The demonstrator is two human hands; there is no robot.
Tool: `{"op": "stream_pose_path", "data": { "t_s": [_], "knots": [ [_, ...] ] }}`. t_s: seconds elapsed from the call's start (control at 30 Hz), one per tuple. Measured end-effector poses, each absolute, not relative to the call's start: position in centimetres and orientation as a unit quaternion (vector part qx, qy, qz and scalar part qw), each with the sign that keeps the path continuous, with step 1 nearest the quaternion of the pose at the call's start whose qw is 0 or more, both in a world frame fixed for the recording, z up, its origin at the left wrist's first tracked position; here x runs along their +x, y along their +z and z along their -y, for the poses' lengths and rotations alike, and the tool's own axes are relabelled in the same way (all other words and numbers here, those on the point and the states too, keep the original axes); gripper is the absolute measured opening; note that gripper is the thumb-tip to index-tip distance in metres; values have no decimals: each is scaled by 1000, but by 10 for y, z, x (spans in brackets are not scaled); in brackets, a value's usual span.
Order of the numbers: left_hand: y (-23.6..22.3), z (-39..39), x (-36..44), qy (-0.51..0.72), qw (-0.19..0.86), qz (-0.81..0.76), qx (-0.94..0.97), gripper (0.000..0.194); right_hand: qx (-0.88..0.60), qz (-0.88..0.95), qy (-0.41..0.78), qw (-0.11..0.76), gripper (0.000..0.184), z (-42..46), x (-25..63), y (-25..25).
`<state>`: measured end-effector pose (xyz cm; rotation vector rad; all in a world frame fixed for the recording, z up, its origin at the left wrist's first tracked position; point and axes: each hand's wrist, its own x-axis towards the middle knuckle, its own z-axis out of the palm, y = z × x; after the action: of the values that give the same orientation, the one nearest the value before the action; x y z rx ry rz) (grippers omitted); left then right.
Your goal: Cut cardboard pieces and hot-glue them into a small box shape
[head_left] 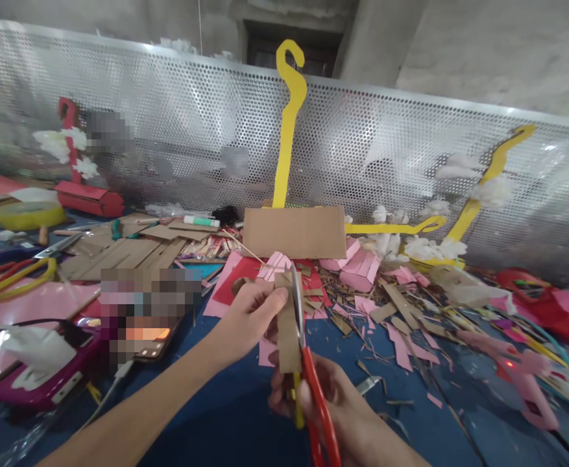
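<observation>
Between the thumb and fingers of my left hand is the upper end of a narrow cardboard strip. My right hand grips a pair of scissors with red and yellow handles, blades pointing away from me. One blade lies along the strip's right edge, near my left fingertips. Some right fingers are hidden behind the strip. Beyond my hands, red and pink paper lies on the blue table, and a cardboard box stands with a tall yellow hook shape rising behind it.
Paper and cardboard scraps litter the right side. A pink glue gun with a lit red light lies at the right. At the left are a purple power strip, a phone and cut cardboard pieces. A perforated metal panel stands behind.
</observation>
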<state>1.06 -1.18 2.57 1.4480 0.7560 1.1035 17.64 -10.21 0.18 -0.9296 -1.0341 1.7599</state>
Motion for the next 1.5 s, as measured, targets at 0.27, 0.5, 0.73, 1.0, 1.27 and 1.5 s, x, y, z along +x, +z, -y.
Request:
{"op": "stream_pose_path", "data": {
  "t_s": [0.27,0.5,0.73,1.0,1.27,1.5],
  "knots": [
    [21,13,15,463,552,-321,615,42,-367,389,726,433,47,108,174,13],
    [19,11,14,471,539,-312,625,43,-349,381,733,443,42,108,171,6],
    [15,10,12,468,533,-315,631,44,-342,392,730,443,42,101,172,-5],
    [25,11,16,461,571,-335,591,41,-360,372,722,459,41,99,170,-1],
    [17,5,14,466,538,-351,609,38,-427,484,578,499,44,72,198,-5],
    [16,0,10,450,519,-341,641,31,-668,680,79,290,28,29,268,-4]
  ]
}}
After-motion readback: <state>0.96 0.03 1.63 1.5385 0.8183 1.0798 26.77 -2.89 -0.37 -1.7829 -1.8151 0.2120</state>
